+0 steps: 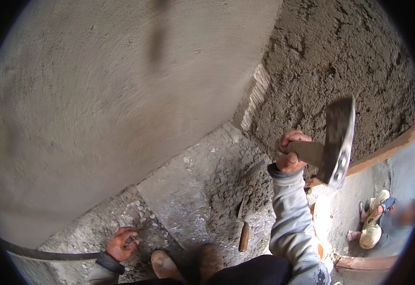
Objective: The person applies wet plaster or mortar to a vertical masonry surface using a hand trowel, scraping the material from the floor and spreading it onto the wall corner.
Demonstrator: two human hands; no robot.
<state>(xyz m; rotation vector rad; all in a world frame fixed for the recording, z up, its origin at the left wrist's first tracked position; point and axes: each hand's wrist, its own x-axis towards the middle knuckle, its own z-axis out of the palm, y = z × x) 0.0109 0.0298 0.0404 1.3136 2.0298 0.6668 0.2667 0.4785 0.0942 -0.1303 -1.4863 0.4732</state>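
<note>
My right hand (290,152) grips the grey handle of a broad-headed steel adze-like tool (336,142), raised beside rough, wet-looking mortar (326,52) on the upper right. My left hand (120,244) is low at the left, fingers curled round something small and greyish that I cannot make out, above gravelly rubble (143,213). A trowel (244,235) with a wooden handle lies on the dusty floor between my hands, by a heap of mortar (221,194).
A smooth plastered wall (98,95) fills the upper left. A wooden plank (369,160) edges the mortar. At lower right another person (376,223) sits near a curved reddish edge (364,263). A dark strip (50,255) runs at lower left. My shoes (164,263) show below.
</note>
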